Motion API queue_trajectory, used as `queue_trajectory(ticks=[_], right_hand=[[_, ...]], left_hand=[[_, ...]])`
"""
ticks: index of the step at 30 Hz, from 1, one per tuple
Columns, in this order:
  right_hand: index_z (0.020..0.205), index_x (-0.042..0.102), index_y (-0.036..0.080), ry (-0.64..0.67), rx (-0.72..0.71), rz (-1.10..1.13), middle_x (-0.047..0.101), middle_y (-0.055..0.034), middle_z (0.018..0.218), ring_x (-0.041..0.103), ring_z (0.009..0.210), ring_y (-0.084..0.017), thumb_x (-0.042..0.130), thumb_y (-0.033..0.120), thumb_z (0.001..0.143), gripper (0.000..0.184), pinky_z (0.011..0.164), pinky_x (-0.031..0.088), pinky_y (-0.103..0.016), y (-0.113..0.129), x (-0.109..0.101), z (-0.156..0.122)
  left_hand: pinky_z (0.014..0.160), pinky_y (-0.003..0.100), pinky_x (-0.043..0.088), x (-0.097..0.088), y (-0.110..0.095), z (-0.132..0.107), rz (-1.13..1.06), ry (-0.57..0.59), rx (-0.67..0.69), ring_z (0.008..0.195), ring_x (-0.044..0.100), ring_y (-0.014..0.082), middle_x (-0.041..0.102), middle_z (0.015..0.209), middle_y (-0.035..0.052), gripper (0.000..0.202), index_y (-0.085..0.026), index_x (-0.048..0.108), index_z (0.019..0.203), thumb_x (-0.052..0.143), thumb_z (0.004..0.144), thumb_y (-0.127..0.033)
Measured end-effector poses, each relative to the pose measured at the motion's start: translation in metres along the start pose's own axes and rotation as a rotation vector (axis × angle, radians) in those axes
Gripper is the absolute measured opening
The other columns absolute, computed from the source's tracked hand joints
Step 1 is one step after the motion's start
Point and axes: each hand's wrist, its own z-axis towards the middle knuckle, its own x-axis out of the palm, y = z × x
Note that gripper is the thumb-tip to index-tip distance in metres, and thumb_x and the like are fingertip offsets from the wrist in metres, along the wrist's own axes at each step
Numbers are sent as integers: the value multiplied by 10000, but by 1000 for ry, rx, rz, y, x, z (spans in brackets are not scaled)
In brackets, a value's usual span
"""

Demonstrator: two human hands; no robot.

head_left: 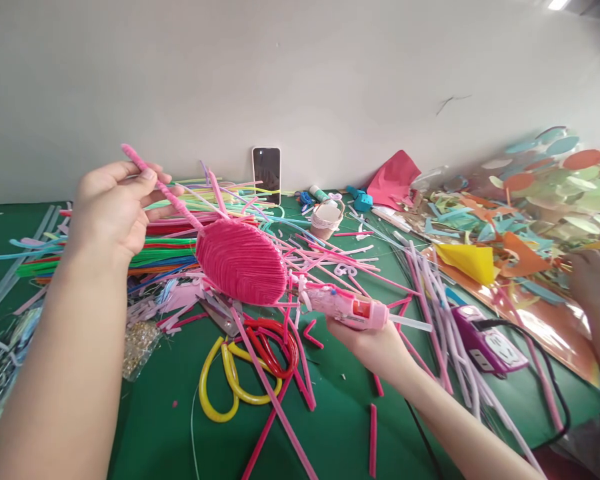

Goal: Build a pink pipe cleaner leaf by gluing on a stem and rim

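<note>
Left of the scissors (pixel 227 364) and farther back, the left hand (pixel 113 207) pinches a fuzzy pink stem (pixel 173 199) between thumb and fingers, likely leaving the oval (pixel 243 262) at its end uncovered. That oval is held up just beyond the scissors; its long axis slopes from the stem, whose tip points up and leftward, down to a rounded right end. Right of the scissors, the right hand (pixel 375 348) wraps a glue gun (pixel 347 305), fingers mostly hidden, probably to aim its tip leftward at that end; I cannot tell whether they touch.
</note>
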Motion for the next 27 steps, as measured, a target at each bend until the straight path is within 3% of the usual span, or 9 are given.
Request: queue_trajectory(ticks=[6,9,13,18,27], right_hand=[[790,652,201,-5,4,16,669,-15,721,596,617,-174,676,320,767,124,543,473,-275,-1,-2,-6],[814,685,192,30,-20,11,707,-42,785,639,687,-200,673,341,787,153,584,501,-288,1,-2,-6],[757,647,185,74,6,-41,671,-24,718,580,605,-166,663,261,733,81,506,438,-263,1,1,-6],[648,515,206,78,67,-108,476,51,549,377,492,-102,631,221,679,120,436,287,-241,-4,7,-5],[719,591,199,65,83,-123,569,22,628,417,521,-116,613,219,672,55,463,324,-253,-6,13,1]], left_hand=[[948,571,540,-2,2,2,2,10,4,615,664,138,615,722,17,222,-108,625,722,502,839,35],[948,564,543,-2,2,2,7,4,0,615,664,136,614,722,15,231,-110,624,724,494,843,39],[954,569,538,-2,2,2,19,-5,-5,614,665,133,612,720,10,237,-113,619,726,488,854,37],[953,613,520,-2,2,3,33,-14,-3,612,665,136,606,713,4,254,-115,610,724,467,854,49],[942,574,542,-1,3,1,26,-6,4,658,680,150,598,704,14,241,-111,617,730,475,845,46]])
